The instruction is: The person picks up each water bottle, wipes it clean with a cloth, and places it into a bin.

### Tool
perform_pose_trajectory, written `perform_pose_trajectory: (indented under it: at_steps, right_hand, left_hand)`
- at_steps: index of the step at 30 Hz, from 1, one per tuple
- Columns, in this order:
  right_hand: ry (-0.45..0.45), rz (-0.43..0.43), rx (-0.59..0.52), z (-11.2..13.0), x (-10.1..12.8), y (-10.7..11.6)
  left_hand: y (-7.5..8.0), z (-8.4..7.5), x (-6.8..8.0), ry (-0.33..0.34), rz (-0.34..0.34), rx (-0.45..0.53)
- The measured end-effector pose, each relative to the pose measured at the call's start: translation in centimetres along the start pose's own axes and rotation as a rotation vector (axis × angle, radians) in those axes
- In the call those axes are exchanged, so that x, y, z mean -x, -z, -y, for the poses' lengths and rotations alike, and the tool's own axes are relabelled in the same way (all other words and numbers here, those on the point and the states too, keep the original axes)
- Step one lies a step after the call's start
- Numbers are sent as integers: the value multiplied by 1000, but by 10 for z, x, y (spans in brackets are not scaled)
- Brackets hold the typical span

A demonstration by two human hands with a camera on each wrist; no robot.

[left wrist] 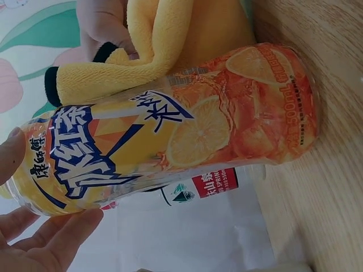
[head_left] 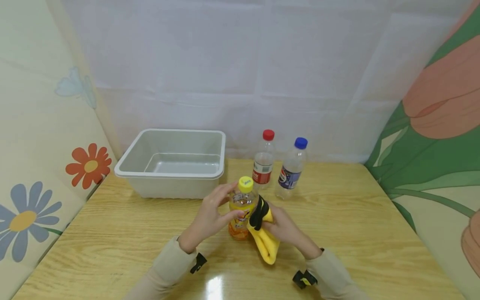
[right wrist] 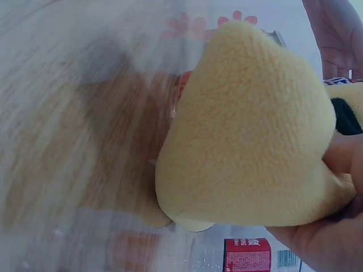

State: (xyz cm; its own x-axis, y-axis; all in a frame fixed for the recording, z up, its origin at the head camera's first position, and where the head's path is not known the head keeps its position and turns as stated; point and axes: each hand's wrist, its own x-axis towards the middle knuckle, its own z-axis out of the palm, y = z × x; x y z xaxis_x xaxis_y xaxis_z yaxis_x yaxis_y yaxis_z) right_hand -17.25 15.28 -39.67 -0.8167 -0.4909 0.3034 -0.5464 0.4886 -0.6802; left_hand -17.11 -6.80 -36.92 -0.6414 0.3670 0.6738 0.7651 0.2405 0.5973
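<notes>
My left hand (head_left: pixel 216 209) grips an iced tea bottle (head_left: pixel 240 227) by its upper part, thumb on one side and fingers on the other. The bottle has a yellow cap and a yellow-orange label with lemon slices, plain in the left wrist view (left wrist: pixel 198 124). In my right hand (head_left: pixel 282 225) is a folded yellow cloth (head_left: pixel 267 246) with black edging, held against the bottle's right side. The cloth's fuzzy surface (right wrist: pixel 244 130) fills the middle of the right wrist view and covers most of the bottle there.
A light grey plastic bin (head_left: pixel 176 186) stands at the back left. Behind the iced tea stand a red-capped clear bottle (head_left: pixel 263 160) and a blue-capped bottle (head_left: pixel 290 173) with a dark blue label. All rest on a wooden table (head_left: pixel 123 250) before a white cloth backdrop.
</notes>
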Motion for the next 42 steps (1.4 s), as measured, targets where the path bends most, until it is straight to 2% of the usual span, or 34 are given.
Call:
perform_pose_trajectory:
  at_steps: [8, 17, 24, 28, 34, 42]
  right_hand:
    - [-67, 36, -15, -5, 0, -7]
    - [-58, 23, 14, -5, -1, -11]
    - [-62, 27, 16, -5, 3, -8]
    - [-50, 37, 54, -4, 7, -4]
    - [-28, 43, 99, -1, 13, 1]
    - [11, 18, 154, -1, 19, 3]
  left_hand:
    - [0, -1, 1, 33, 14, -5]
    - [0, 0, 2, 47, 14, -12]
    - [1, 0, 1, 67, 48, 25]
    - [4, 1, 1, 40, 66, 7]
    - [7, 1, -1, -15, 57, -46]
    - [8, 1, 1, -13, 71, -11]
